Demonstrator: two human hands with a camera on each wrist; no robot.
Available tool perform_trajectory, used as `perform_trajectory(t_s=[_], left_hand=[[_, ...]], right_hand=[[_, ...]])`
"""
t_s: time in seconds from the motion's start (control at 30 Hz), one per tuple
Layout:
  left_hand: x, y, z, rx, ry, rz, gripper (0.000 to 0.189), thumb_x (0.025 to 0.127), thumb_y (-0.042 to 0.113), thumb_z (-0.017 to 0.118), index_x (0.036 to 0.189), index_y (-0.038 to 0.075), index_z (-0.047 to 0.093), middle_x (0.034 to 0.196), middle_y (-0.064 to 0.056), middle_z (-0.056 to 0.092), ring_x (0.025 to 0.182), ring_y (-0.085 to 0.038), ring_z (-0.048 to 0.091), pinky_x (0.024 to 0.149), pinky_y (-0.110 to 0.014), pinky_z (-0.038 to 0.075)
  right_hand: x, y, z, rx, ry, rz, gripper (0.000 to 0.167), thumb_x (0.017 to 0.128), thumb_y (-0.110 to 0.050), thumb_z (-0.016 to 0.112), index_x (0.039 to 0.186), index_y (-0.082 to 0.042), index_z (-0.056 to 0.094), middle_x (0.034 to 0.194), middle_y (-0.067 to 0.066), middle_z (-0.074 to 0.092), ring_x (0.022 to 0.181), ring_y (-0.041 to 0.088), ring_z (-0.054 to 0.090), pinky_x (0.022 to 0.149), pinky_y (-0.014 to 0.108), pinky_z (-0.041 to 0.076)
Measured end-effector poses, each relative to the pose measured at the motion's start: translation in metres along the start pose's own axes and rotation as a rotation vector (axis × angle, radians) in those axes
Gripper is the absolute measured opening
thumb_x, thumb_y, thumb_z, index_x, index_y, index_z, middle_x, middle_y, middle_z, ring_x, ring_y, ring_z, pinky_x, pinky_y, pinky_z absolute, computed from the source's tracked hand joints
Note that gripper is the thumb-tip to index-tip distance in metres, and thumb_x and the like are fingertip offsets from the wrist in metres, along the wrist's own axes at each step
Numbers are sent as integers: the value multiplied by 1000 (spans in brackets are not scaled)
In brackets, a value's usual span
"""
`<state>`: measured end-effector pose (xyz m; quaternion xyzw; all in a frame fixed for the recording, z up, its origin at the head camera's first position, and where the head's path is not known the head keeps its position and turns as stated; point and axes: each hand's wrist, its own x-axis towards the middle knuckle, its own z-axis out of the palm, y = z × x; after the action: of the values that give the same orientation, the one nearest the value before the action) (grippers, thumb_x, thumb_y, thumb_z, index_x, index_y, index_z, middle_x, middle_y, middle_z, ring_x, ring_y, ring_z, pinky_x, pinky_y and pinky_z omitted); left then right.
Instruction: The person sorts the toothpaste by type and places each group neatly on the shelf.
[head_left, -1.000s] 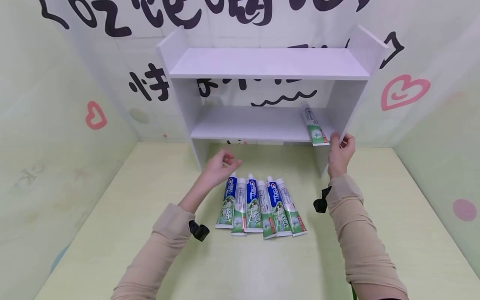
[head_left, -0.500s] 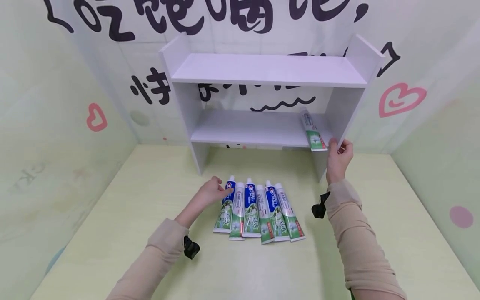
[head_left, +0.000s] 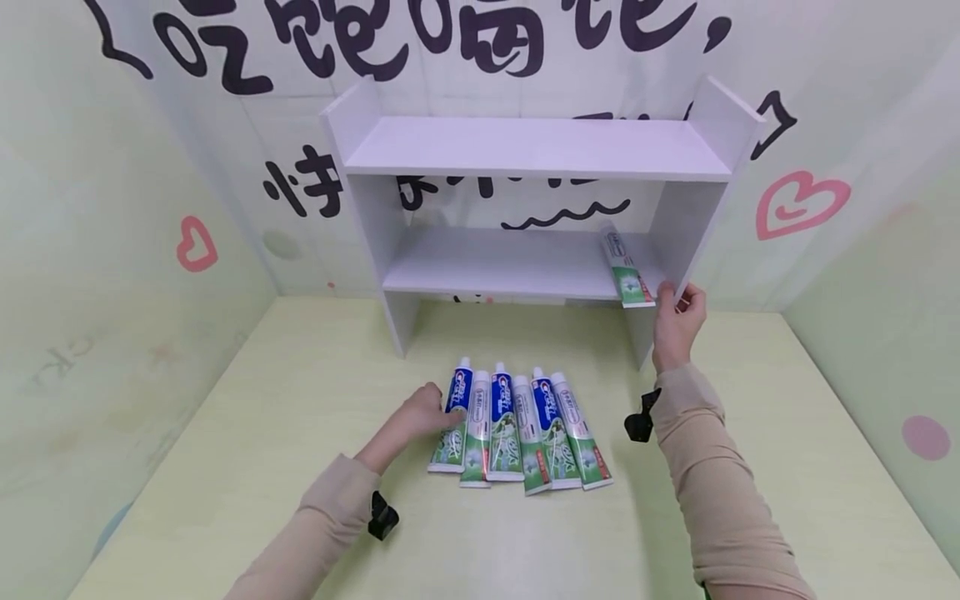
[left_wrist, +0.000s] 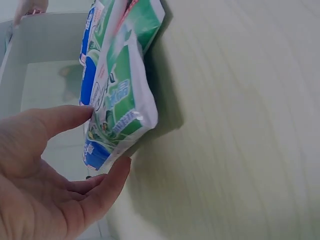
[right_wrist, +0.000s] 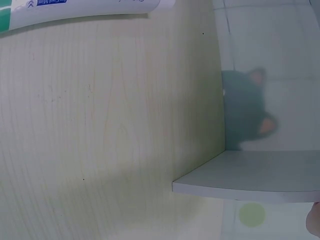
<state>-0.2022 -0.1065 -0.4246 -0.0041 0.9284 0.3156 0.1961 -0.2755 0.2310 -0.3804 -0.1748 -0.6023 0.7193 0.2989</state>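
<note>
A row of blue-and-green and white-and-green toothpaste tubes lies on the table in the head view, caps toward the shelf. My left hand [head_left: 420, 412] pinches the leftmost blue-and-green toothpaste tube [head_left: 448, 454] by its sides. Seen from the left wrist, the thumb is on the printed face of that tube [left_wrist: 120, 100] and a fingertip is at its lower edge. With thumb and fingers, my right hand [head_left: 677, 329] holds the front edge of the white shelf's right side panel [head_left: 686, 229]. Only a bit of that hand [right_wrist: 314, 220] shows in the right wrist view.
One white-and-green toothpaste tube [head_left: 626, 267] lies on the shelf's lower board [head_left: 495, 262], its flat end over the front edge. Above is an upper board [head_left: 525, 146]. The shelf stands on the pale wooden table [head_left: 495, 550] near the back wall.
My left hand has come down and toward me from near the caps to the leftmost toothpaste tube, and now pinches it. The right hand keeps its hold on the shelf panel.
</note>
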Motion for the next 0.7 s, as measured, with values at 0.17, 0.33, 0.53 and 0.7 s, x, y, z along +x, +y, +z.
perform_trajectory(t_s=[0.17, 0.33, 0.53, 0.7], left_hand=[[1, -3, 4, -17, -25, 29, 30, 82, 26, 65, 84, -2, 56, 66, -8, 56, 53, -13, 46, 46, -20, 39], [2, -4, 6, 1, -18, 2, 30, 80, 31, 68, 76, 3, 57, 63, -6, 58, 52, -13, 50, 47, -21, 42], [4, -5, 6, -5, -25, -14, 32, 77, 33, 71, 75, 3, 58, 64, -5, 58, 52, -13, 49, 48, -21, 42], [8, -7, 5, 6, -23, -27, 34, 76, 33, 72, 77, 3, 57, 66, -5, 57, 54, -12, 47, 48, -20, 39]], right_hand=[[-1, 1, 0, -6, 0, -12, 9, 90, -14, 52, 91, -21, 46, 94, -8, 46, 83, 5, 43, 72, 17, 39], [-1, 3, -1, -12, -13, -14, 10, 90, -14, 52, 92, -21, 46, 93, -10, 45, 84, 4, 42, 73, 17, 39], [-1, 5, -3, -7, -15, 2, 10, 90, -13, 51, 92, -22, 46, 93, -10, 45, 83, 4, 43, 72, 17, 39], [-1, 4, -1, 2, -10, -12, 11, 90, -14, 52, 90, -22, 45, 92, -9, 45, 82, 4, 43, 71, 16, 39]])
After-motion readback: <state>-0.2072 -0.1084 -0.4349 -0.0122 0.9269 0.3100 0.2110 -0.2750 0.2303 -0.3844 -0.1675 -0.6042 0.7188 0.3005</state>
